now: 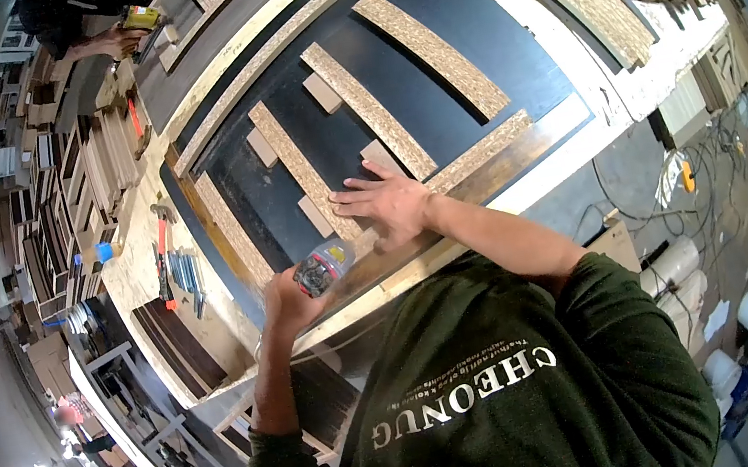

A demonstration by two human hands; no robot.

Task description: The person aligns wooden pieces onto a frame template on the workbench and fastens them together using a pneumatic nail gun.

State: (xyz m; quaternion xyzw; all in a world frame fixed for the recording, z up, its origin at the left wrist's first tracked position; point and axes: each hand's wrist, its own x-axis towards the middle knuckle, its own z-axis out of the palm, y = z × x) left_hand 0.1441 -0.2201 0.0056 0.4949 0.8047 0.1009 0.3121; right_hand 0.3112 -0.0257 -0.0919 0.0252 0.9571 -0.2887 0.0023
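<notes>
Left hand (290,302) clenched round a grey power tool (325,268), exact type unclear, held over the near edge of the strip frame. Right hand (394,206) flattened, fingers spread, grasping nothing; fingertips reach the near end of a particleboard strip (301,167). Strips lie on a dark panel (235,206). Judged stiff, fairly light, crumbly at the edges; best held by the long sides, mid-length. Panel probably heavier, smooth enough for strips to slide. Small blocks (321,93) beside the strips crowd finger room. Left of the panel: hammer (163,231) on the bench. Farther: a co-worker's hand (113,42) at a yellow tool (141,17).
</notes>
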